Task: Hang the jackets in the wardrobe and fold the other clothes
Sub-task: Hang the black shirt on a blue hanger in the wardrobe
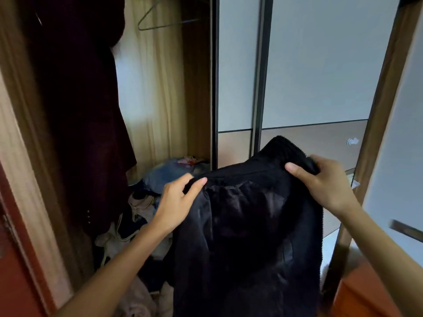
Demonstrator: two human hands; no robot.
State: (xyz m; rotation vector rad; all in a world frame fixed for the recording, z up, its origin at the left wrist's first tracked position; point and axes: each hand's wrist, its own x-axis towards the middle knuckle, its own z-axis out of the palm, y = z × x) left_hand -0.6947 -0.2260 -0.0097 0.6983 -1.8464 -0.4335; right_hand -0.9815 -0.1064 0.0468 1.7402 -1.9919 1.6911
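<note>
The left hand (pixel 176 202) and the right hand (pixel 320 184) both pinch the top edge of the black jacket (pixel 247 225), which hangs down between them, while the empty hanger (pixel 169 24) is high on the left in the wardrobe (pixel 196 88), nearer the left hand.

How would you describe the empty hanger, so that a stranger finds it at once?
Look into the open left part of the wardrobe, at the very top. Right of the long dark garment hangs a thin wire hanger. It is bare, a dark triangle outline against the pale back wall.
</note>
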